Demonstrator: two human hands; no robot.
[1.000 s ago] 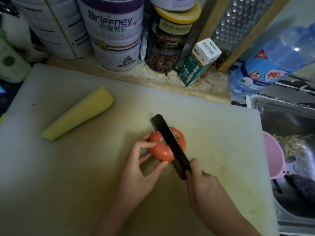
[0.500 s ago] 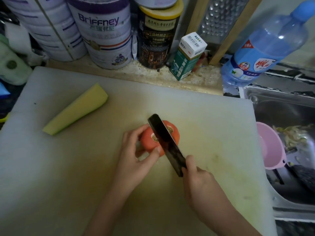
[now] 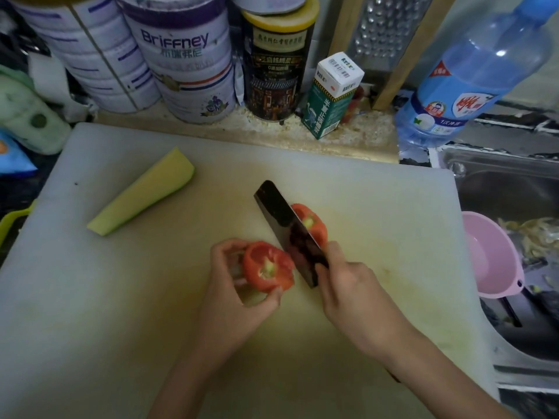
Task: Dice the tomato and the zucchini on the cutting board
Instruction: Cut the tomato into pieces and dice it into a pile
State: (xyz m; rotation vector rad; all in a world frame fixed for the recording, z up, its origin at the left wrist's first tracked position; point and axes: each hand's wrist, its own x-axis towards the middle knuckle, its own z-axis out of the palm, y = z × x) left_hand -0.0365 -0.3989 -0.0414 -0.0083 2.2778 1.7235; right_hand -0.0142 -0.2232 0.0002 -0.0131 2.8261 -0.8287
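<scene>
Gripping knife (image 3: 290, 234), right hand (image 3: 351, 285) curled tight round its handle. Left hand (image 3: 230, 285) pinches near tomato half (image 3: 267, 267), cut face up. Far tomato half (image 3: 313, 226) just right of blade. Zucchini (image 3: 142, 195) far left on cutting board (image 3: 378, 237), well apart.

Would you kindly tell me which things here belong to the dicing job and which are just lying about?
For the job: cutting board, knife in the right hand, held tomato half in the left hand, loose tomato half behind the knife, zucchini piece.
Lying about: Briffney tin, dark jar, small carton, grater, blue bottle, pink bowl.
</scene>
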